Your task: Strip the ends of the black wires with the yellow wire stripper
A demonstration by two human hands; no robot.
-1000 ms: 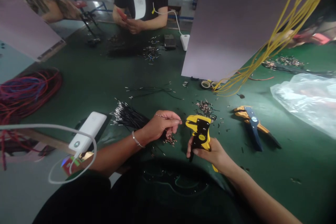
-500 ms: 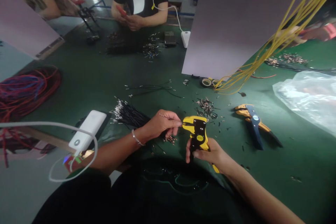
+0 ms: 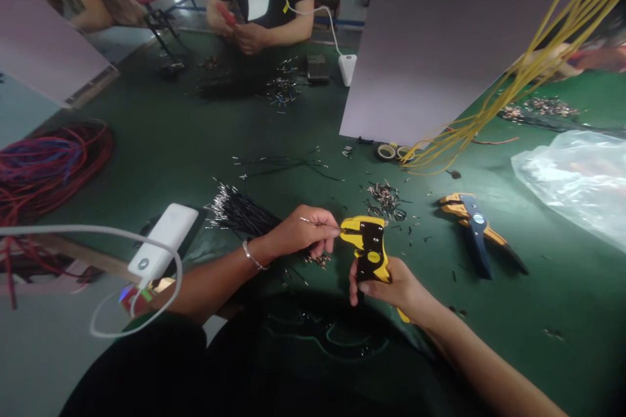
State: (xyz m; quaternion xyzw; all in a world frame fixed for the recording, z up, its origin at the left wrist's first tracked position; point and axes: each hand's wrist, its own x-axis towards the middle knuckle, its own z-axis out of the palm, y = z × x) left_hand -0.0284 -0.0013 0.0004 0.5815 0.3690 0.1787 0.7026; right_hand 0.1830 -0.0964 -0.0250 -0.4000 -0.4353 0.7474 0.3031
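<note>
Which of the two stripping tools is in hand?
The yellow-and-black stripper, gripped by the right hand; the blue-handled stripper lies untouched on the mat further right.

No legible text, label, brand or number on tools, wires or hanging sheets.

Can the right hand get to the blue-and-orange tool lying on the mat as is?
Probably not yet: the right hand is wrapped around the yellow stripper. The blue-and-orange tool lies to its right with bare green mat between them, so nothing blocks the way.
</note>
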